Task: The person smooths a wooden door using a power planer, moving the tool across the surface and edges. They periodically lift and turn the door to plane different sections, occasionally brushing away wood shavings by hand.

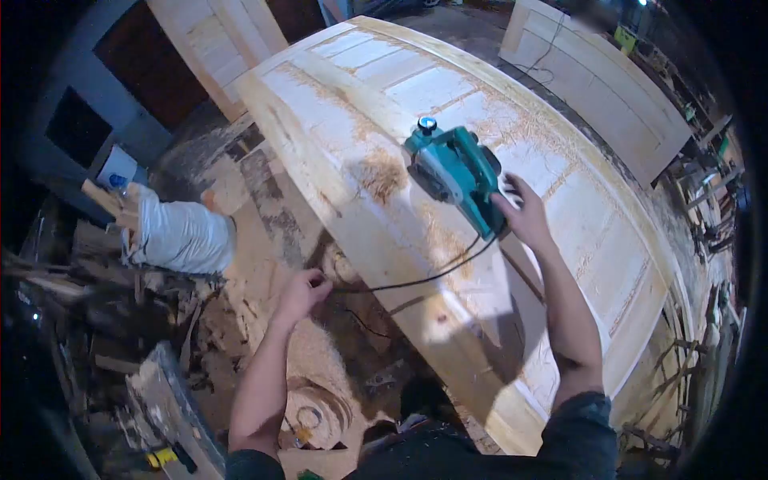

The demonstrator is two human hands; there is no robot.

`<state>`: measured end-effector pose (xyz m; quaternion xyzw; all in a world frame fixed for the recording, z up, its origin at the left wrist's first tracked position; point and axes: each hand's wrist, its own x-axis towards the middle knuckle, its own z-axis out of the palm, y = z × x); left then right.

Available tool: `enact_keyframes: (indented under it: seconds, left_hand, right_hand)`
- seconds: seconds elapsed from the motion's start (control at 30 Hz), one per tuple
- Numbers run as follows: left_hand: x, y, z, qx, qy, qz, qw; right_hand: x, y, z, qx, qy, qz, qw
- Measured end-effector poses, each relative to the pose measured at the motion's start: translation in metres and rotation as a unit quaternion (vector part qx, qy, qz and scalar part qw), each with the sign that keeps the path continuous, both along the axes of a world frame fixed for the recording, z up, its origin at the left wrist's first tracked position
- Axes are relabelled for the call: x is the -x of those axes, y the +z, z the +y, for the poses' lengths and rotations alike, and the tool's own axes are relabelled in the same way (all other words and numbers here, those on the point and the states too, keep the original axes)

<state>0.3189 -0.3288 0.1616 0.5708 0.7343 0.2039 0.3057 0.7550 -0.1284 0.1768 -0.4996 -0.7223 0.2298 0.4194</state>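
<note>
A green electric planer (456,172) with a dark front knob rests on a large panelled wooden door (320,136). My right hand (522,212) is at the planer's rear handle, its fingers curled round that end. A black cord (408,283) runs from the back of the planer across the door's near edge towards my left hand (306,294). The left fingers are pinched together at the cord's far end, beyond the door's edge. Curled shavings (384,176) lie on the door to the left of the planer.
A stuffed white sack (186,236) with wood pieces stands at the left. More panels stand at the back left (216,40) and back right (600,88). Sawdust (320,360) and scrap wood cover the floor. A yellow tool (162,458) lies at the bottom left.
</note>
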Motion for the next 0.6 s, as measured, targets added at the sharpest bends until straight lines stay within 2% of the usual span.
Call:
enact_keyframes:
  seconds: [0.03,0.07,0.17,0.23,0.27,0.33,0.37,0.43,0.47,0.5,0.53,0.6]
  left_hand:
    - [0.001,-0.006,0.013,0.013,-0.029,0.027,0.999]
    - [0.002,-0.012,0.025,0.025,-0.059,0.057,0.996]
    - [0.007,-0.033,0.055,0.125,-0.142,0.013,0.982]
    - [0.008,-0.031,0.091,0.06,-0.161,-0.019,0.985]
    - [0.009,-0.032,0.105,0.035,-0.173,-0.037,0.984]
    - [0.028,-0.047,0.172,-0.021,-0.093,-0.004,0.995]
    - [0.044,-0.045,0.214,-0.013,-0.063,0.03,0.997]
    - [0.11,-0.092,0.305,-0.125,-0.02,0.186,0.974]
    - [0.139,-0.099,0.349,-0.209,-0.006,0.165,0.964]
    - [0.154,-0.082,0.384,-0.184,0.046,0.238,0.953]
    - [0.188,-0.088,0.421,-0.08,0.073,0.272,0.956]
    - [0.205,-0.091,0.463,-0.071,0.188,0.408,0.891]
  right_hand:
    - [0.021,0.007,0.032,-0.031,0.017,-0.01,0.999]
    - [0.036,0.012,0.06,0.051,0.041,0.003,0.998]
    - [0.061,0.023,0.12,0.267,0.115,0.039,0.956]
    - [0.066,0.026,0.145,0.373,0.165,0.046,0.912]
    - [0.066,0.022,0.143,0.359,0.149,0.046,0.92]
    - [0.057,0.023,0.136,0.362,0.134,0.026,0.922]
    - [0.054,0.027,0.128,0.364,0.127,0.015,0.922]
    - [0.044,0.048,0.099,0.367,0.103,0.029,0.924]
    - [0.03,0.044,0.085,0.365,0.092,0.026,0.926]
    - [0.015,0.04,0.076,0.359,0.081,0.02,0.93]
    - [0.005,0.045,0.068,0.382,0.063,0.01,0.922]
    - [-0.005,0.049,0.061,0.412,0.049,-0.017,0.91]
